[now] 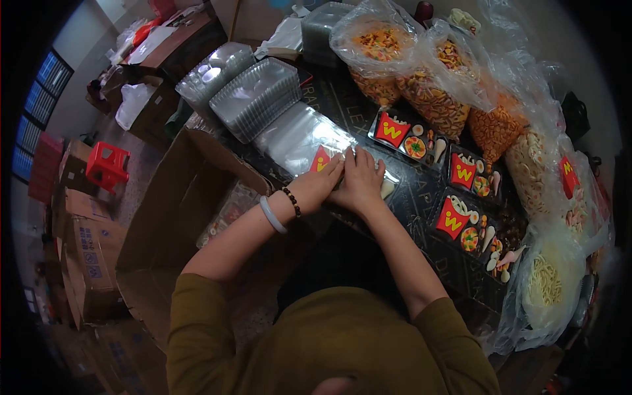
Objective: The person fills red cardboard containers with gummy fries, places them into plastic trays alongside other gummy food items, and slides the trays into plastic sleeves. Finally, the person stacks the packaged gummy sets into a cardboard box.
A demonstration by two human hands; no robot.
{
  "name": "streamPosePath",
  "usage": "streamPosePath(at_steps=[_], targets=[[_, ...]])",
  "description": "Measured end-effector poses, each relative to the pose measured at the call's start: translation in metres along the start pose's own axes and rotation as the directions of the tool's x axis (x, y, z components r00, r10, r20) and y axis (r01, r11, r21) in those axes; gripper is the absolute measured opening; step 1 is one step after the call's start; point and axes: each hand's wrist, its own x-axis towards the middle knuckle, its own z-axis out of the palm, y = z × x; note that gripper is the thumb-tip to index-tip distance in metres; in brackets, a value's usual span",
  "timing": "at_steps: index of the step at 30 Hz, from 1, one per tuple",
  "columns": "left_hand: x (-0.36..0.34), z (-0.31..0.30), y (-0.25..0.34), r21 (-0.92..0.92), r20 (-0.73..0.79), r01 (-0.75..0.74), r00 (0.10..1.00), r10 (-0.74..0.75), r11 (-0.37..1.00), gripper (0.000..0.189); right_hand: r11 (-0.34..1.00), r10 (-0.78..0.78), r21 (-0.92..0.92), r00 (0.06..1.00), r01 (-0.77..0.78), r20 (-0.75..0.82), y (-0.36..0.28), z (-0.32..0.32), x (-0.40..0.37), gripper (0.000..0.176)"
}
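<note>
Both of my hands rest side by side on a pack with a red and yellow piece (320, 158) at the table's near edge. My left hand (316, 182) lies over the pack's left part, its fingers pointing up and right. Beside it, touching, is my right hand (361, 181), with fingers extended and slightly apart. Much of the pack is hidden under them; a pale bit (388, 189) shows right of my right hand. Flat clear plastic sleeves (289, 135) lie just beyond. Three filled trays (393, 130), (462, 170), (453, 217) with red fry-box pieces sit to the right.
Stacked clear trays (255, 99) stand at the back left. Plastic bags of small orange pieces (431, 95) line the back right, and a bag of pale strands (545, 283) is at the right. An open cardboard box (168, 230) adjoins the table's left side. A red stool (107, 166) stands farther left.
</note>
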Motion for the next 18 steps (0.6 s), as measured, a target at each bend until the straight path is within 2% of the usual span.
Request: streamPosePath(at_steps=[2,4,6,7,8,9,12,13,16,17,18], targets=[[-0.001,-0.01,0.007,-0.039,0.068,0.022,0.998,-0.019,0.999,0.091,0.991,-0.008,-0.136,1.0,0.006,-0.014,0.009,-0.04,-0.02,0.094],[-0.002,-0.023,0.018,-0.102,0.131,0.041,0.991,-0.028,0.994,0.089,0.984,0.178,-0.028,0.983,-0.177,0.042,0.035,-0.07,-0.043,0.084],[0.0,-0.017,0.029,-0.194,0.104,0.003,0.994,0.017,0.981,0.083,0.927,0.331,0.118,0.923,-0.357,0.195,0.06,-0.068,-0.067,0.076],[0.003,-0.014,0.036,-0.237,0.089,-0.023,0.995,0.045,0.971,0.08,0.817,0.379,0.364,0.892,-0.447,0.244,0.076,-0.058,-0.077,0.072],[0.006,0.003,0.038,-0.211,-0.054,-0.141,0.99,0.132,0.967,0.077,0.641,0.409,0.578,0.862,-0.506,0.3,0.088,-0.049,-0.086,0.068],[0.008,0.005,0.051,-0.243,-0.025,-0.124,0.992,0.121,0.962,0.079,0.236,0.448,0.8,0.792,-0.552,0.415,0.083,-0.057,-0.092,0.06],[0.004,-0.012,0.097,-0.346,0.031,-0.117,0.99,0.136,0.931,0.077,-0.234,0.219,0.815,0.788,-0.53,0.576,0.096,-0.083,-0.113,0.048],[0.003,-0.018,0.109,-0.373,0.067,-0.108,0.987,0.143,0.921,0.076,-0.223,0.186,0.809,0.79,-0.545,0.584,0.095,-0.09,-0.121,0.045],[-0.001,-0.013,0.136,-0.439,-0.115,-0.31,0.95,0.29,0.843,0.073,-0.182,0.102,0.794,0.792,-0.58,0.602,0.088,-0.108,-0.141,0.031],[-0.004,-0.013,0.146,-0.361,-0.09,-0.326,0.945,0.315,0.874,0.074,-0.183,0.076,0.802,0.805,-0.569,0.588,0.089,-0.109,-0.147,0.031],[-0.006,-0.014,0.151,-0.375,-0.083,-0.304,0.952,0.295,0.876,0.071,-0.184,0.048,0.809,0.817,-0.558,0.574,0.091,-0.11,-0.152,0.03]])
